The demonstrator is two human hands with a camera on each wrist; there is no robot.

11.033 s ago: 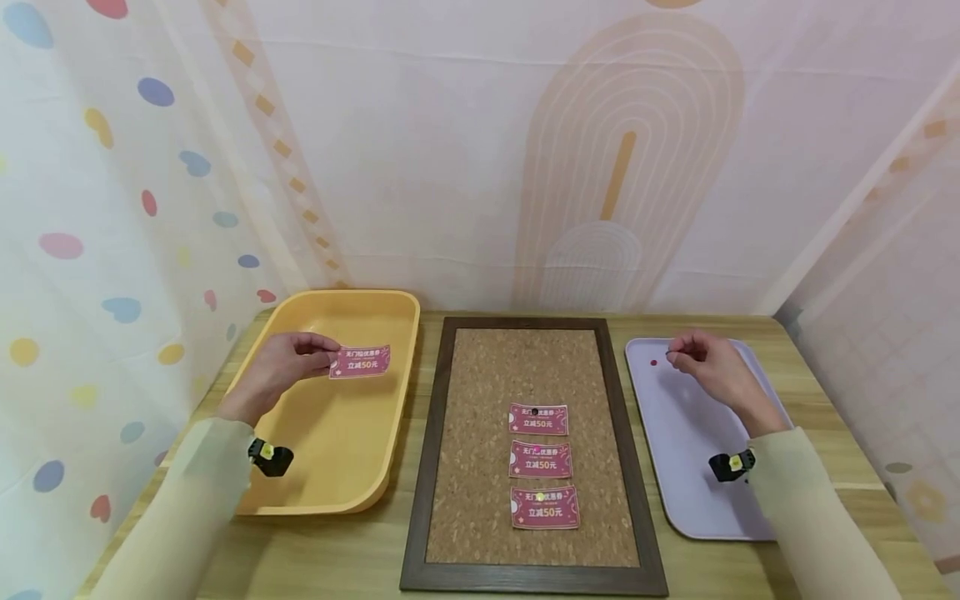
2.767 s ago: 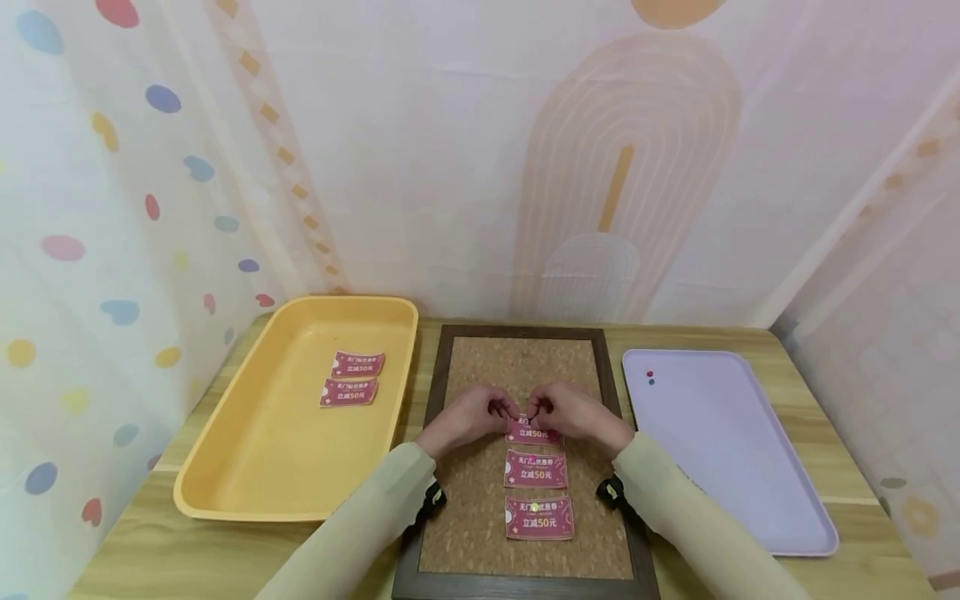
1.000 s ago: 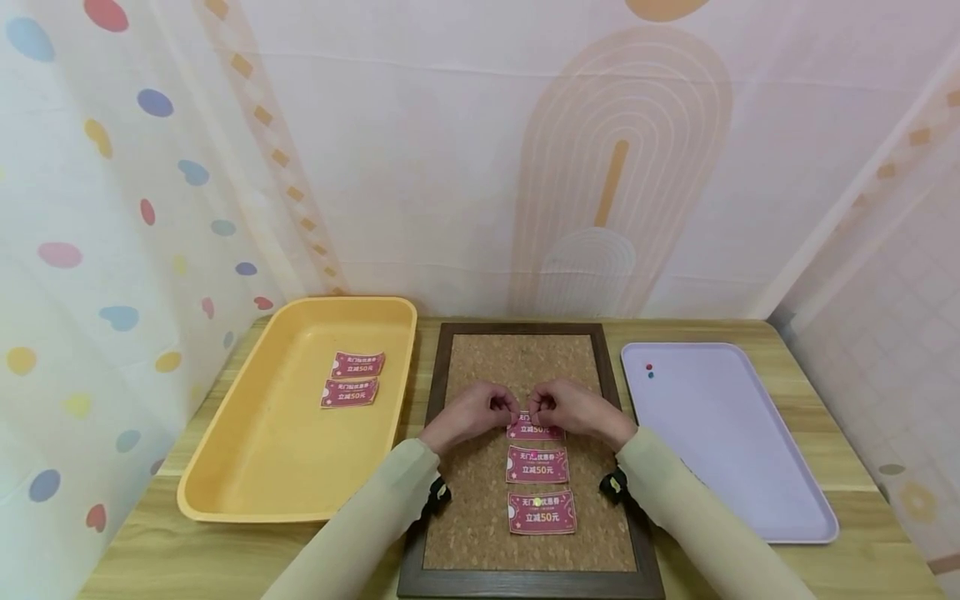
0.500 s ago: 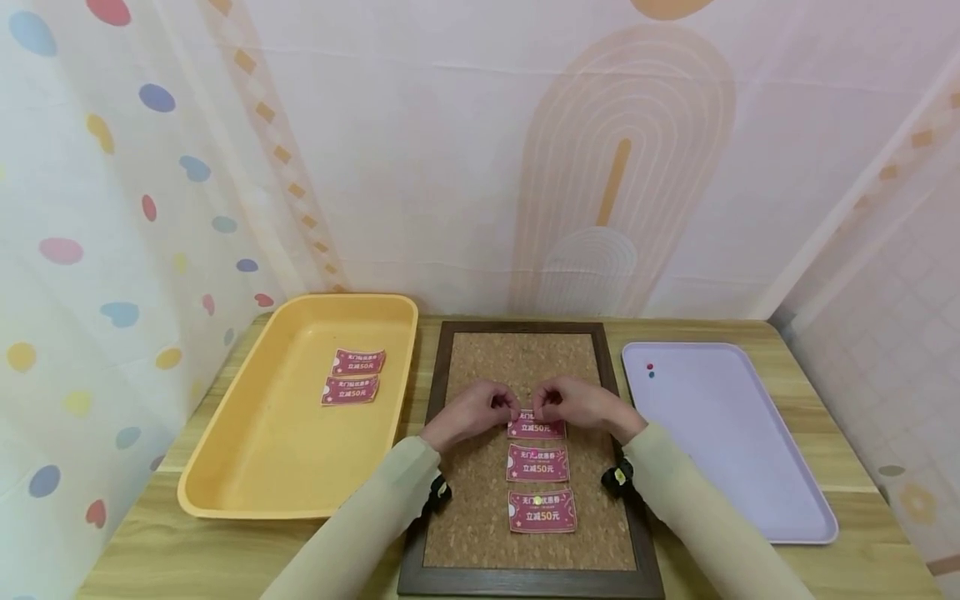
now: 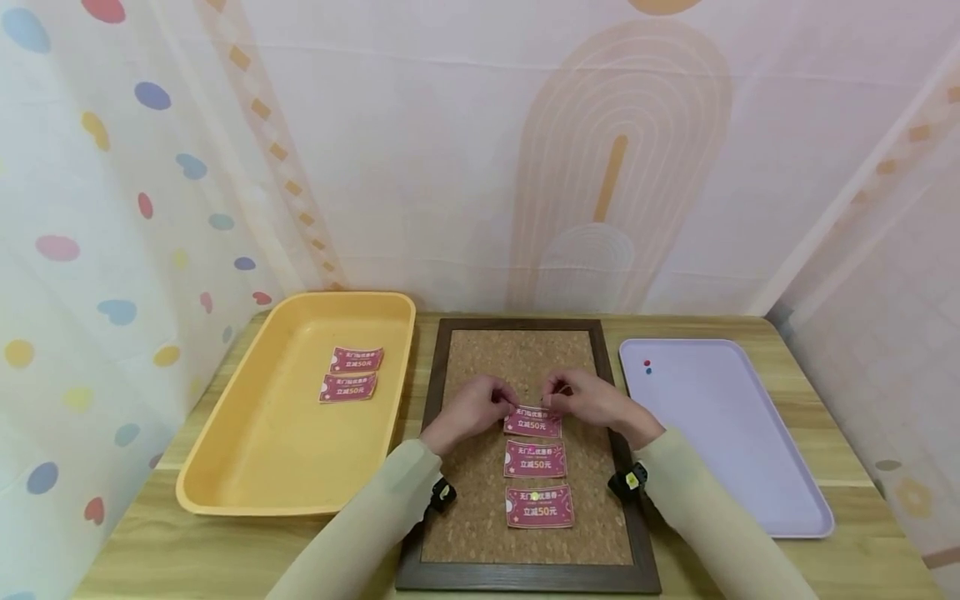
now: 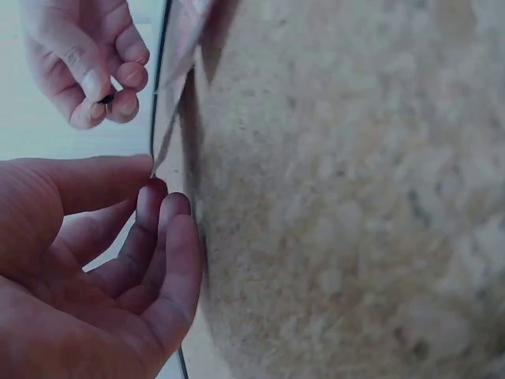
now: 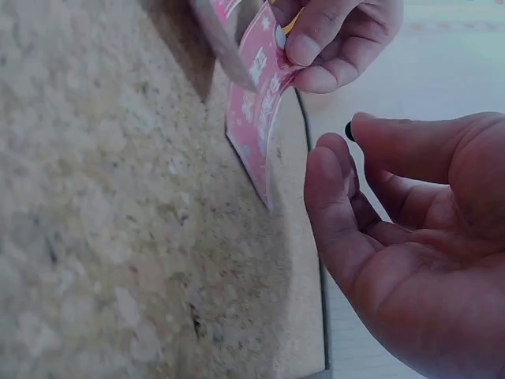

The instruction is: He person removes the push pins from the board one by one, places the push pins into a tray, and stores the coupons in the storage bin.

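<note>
Three pink coupons lie in a column on the framed cork board. My left hand (image 5: 477, 407) pinches the left edge of the top coupon (image 5: 534, 425), whose curved, raised edge shows in the right wrist view. My right hand (image 5: 596, 402), by its upper right corner, holds a small black pin (image 7: 349, 131) between thumb and finger, off the cork. No pin is visible in the top coupon. A pink pin (image 5: 532, 450) is in the middle coupon (image 5: 536, 463), and a yellow pin (image 5: 535, 496) in the bottom coupon (image 5: 539, 512).
Left of the board (image 5: 525, 577) stands a yellow tray (image 5: 292, 467) with two pink coupons (image 5: 356, 359) in it. A lilac tray (image 5: 720, 417) on the right holds a red pin (image 5: 647, 362) and a blue pin (image 5: 648, 371). A patterned curtain hangs behind.
Over the last second my right hand has moved right and slightly up, uncovering the top coupon's middle. The black pin seen in that coupon earliest is now in my right fingers.
</note>
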